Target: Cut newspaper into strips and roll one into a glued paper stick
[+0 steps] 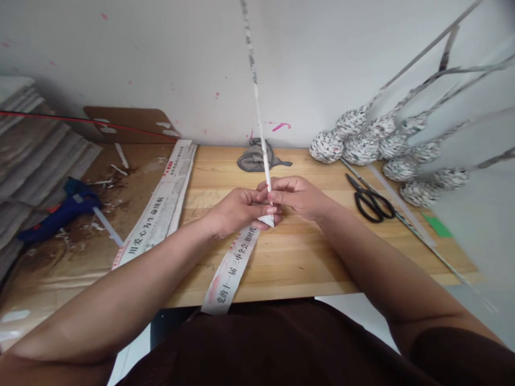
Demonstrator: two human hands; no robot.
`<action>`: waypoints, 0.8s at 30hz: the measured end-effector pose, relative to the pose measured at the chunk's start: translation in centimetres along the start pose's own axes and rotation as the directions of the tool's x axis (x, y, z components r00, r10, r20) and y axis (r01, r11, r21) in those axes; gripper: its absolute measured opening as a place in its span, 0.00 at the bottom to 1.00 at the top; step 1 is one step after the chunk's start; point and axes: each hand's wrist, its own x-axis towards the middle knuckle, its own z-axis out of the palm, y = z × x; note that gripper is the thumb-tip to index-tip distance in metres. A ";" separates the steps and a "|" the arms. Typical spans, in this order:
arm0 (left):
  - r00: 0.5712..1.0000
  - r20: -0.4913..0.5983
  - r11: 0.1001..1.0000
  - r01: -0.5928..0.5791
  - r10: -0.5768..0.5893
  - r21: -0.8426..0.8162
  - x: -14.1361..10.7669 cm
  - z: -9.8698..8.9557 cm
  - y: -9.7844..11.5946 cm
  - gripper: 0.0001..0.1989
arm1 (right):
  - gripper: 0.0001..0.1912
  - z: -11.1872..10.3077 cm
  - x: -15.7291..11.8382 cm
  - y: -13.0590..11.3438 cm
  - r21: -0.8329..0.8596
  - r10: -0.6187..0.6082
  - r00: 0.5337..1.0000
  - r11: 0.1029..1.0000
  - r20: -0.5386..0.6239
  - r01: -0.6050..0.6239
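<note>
A long thin rolled paper stick (259, 107) rises from between my hands and leans slightly left against the wall behind. The fingers of my right hand (301, 197) are closed round its lower end. My left hand (237, 213) pinches a printed newspaper strip (230, 273) where it meets the stick's base. From there the strip hangs down over the table's front edge towards my lap. Both hands touch at the fingertips, and part of the join is hidden behind them.
Stacked newspaper strips (155, 214) lie left, beside a blue glue gun (66, 212) on stained cardboard (48, 268). A grey cloth (253, 156) rests at the back of the wooden table (314, 257). To the right are black scissors (372, 203) and several woven paper bulbs (362, 147) with long stems.
</note>
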 end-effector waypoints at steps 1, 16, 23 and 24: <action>1.000 0.005 1.000 -0.001 0.001 0.022 0.0 0.0 -0.1 0.11 | 0.11 -0.1 0.1 -0.1 -0.031 -0.007 0.999 1.000 -0.037 0.006; 0.994 0.107 0.990 -0.045 0.031 0.136 -0.4 -0.2 0.3 0.11 | 0.15 -0.1 -0.1 -0.6 0.009 0.079 0.996 0.997 -0.042 -0.079; 0.991 0.130 0.992 -0.029 0.013 0.125 -0.5 -0.3 0.4 0.10 | 0.14 -0.3 -0.1 -0.5 0.006 0.048 0.998 0.999 -0.032 -0.048; 0.991 0.135 0.992 -0.030 0.013 0.122 -0.5 -0.3 0.4 0.10 | 0.13 -0.4 -0.1 -0.5 -0.013 0.058 0.998 0.998 0.015 -0.058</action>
